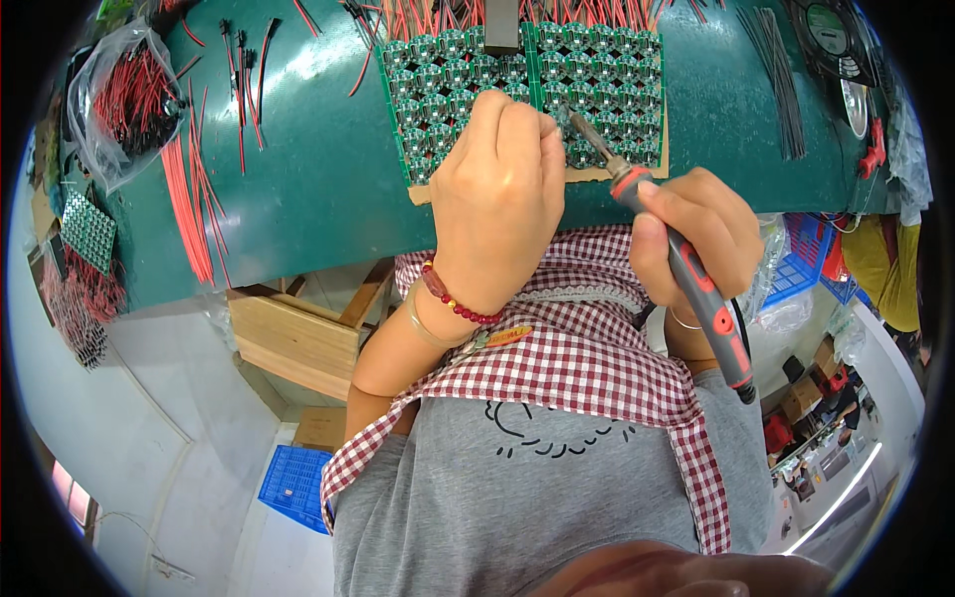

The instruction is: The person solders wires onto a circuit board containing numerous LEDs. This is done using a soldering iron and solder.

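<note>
Two green circuit board panels, the left one [423, 95] and the right one [627, 90], lie side by side on cardboard [607, 175]. Their many small round boards carry components. My left hand [502, 184] is closed in a pinch over the panels near their seam; its fingertips are turned away, hiding whatever is between them. In my right hand [711, 224] is a grey and red soldering iron [686, 264], its metal tip slanting up-left to the right panel, close beside my left fingers. Whether the tip touches the board I cannot tell.
A dark metal bar [502, 28] rests across the panels' far edge, among red and black wires. Left on the green table [328, 214] are loose red wires [184, 209] and a plastic bag of wires [134, 99]. Grey tubes [779, 85] and a black fan [834, 35] are at right.
</note>
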Demonstrator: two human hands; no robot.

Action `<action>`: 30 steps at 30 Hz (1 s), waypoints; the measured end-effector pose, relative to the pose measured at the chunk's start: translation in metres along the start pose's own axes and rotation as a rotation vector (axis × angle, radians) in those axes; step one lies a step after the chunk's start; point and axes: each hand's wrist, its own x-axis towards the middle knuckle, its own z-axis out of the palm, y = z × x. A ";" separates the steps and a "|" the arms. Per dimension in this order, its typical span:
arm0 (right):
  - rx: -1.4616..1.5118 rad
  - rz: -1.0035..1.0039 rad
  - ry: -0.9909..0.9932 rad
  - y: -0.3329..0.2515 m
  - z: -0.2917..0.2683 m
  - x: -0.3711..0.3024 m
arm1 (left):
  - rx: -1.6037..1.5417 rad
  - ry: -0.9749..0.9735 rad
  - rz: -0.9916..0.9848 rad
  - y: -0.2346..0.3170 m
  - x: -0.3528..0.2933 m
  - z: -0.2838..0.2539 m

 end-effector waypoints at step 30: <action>0.028 -0.034 0.096 0.003 -0.007 -0.015 | -0.014 0.030 -0.033 0.001 0.006 -0.004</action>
